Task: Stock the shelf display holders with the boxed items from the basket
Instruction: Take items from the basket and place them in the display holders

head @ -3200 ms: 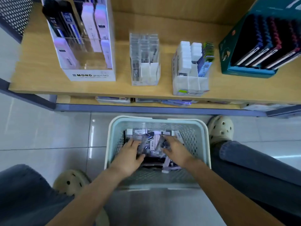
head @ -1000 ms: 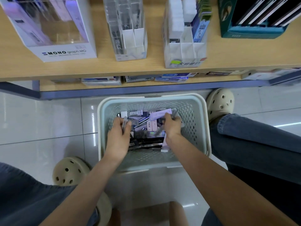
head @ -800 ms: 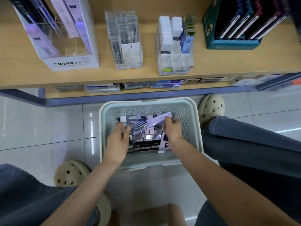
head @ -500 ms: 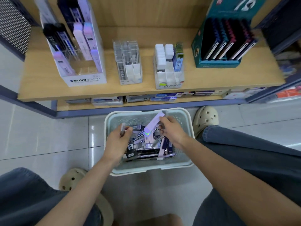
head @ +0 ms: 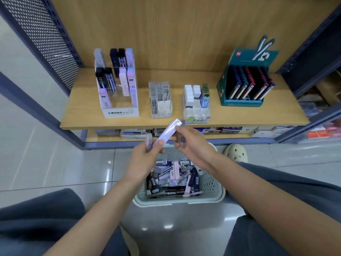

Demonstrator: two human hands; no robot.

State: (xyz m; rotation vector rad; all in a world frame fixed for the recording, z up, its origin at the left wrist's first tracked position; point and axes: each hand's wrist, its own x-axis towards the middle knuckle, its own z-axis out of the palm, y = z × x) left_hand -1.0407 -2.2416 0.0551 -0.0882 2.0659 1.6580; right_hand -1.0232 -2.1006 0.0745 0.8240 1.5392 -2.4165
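Lilac box (head: 167, 133) above basket (head: 184, 202), lower end pinched in left hand (head: 144, 157), upper end in right hand (head: 193, 145).

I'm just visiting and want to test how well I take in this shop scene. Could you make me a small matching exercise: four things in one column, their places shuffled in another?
Things:
1. lilac box
2. basket
3. clear holder
4. teal display box

Places:
A. right end of the shelf
B. on the floor
C. gripped by the left hand and the right hand
D. on the shelf, just right of the MONO stand

Pairs: 1-C, 2-B, 3-D, 4-A
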